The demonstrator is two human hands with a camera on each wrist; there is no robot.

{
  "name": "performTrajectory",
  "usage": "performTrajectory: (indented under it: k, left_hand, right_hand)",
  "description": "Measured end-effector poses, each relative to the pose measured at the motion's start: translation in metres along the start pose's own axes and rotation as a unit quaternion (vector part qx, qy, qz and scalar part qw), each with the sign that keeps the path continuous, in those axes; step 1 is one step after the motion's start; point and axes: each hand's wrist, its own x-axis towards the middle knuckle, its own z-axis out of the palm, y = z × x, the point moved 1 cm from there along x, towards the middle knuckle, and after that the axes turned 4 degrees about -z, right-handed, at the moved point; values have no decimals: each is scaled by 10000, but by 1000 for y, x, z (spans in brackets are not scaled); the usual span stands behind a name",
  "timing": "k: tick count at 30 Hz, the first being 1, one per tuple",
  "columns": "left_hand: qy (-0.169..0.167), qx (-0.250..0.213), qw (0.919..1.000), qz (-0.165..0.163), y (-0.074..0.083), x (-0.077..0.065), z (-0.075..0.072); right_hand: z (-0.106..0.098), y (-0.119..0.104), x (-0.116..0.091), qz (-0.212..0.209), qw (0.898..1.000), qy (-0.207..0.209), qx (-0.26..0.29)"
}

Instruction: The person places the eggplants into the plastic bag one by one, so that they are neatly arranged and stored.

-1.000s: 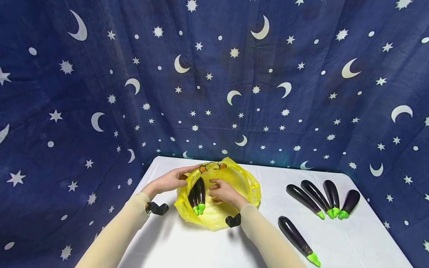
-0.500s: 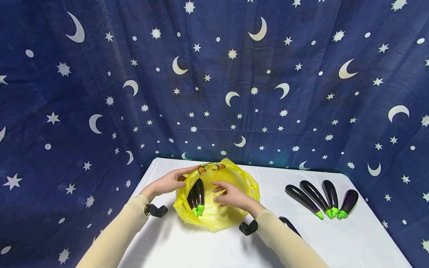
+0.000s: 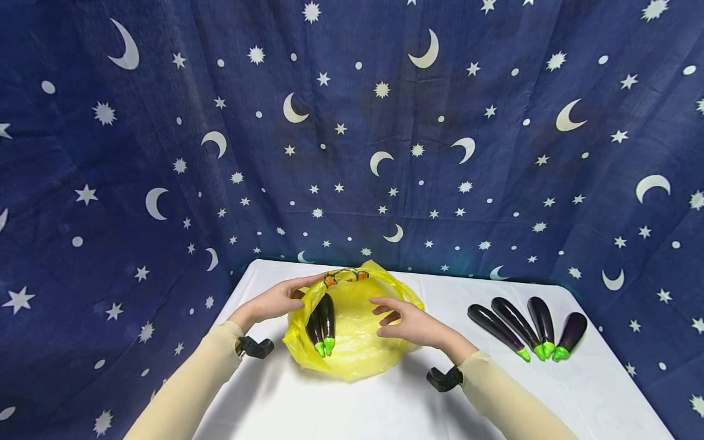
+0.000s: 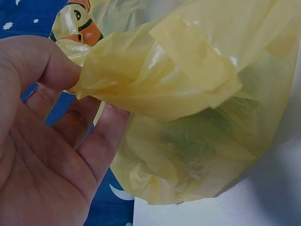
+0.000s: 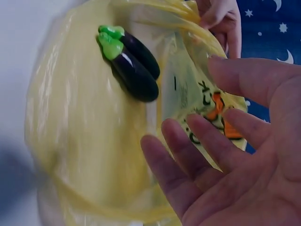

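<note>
The rim of a yellow plastic bag (image 3: 363,362) is being pinched between thumb and fingers of the left hand (image 3: 277,300). The right hand (image 3: 415,324) is being held at the right of the bag's mouth, its fingers loosely spread and free. Two eggplants (image 3: 327,318) are being contained side by side in the bag's left part. Four more eggplants (image 3: 516,322) are being supported, well apart at right, by the white table (image 3: 396,406).

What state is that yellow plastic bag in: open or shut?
The yellow plastic bag is open: its mouth gapes wide, two eggplants show inside, and the left hand pinches its edge.
</note>
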Motion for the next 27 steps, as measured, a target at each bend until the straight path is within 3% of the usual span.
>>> performTrajectory:
  k: [11, 18, 27]
  left_hand:
    - [-9, -74, 10000, 8, -2, -2, 2]
    - [-4, -58, 10000, 15, -1, -4, 1]
    - [-22, -67, 10000, 42, -2, -5, -1]
  right_hand:
    - [-42, 16, -47, 101, 9992, -102, -366]
    - [-67, 27, -78, 668, 9953, 61, -696]
    - [-78, 43, -111, 1223, 9894, 96, -772]
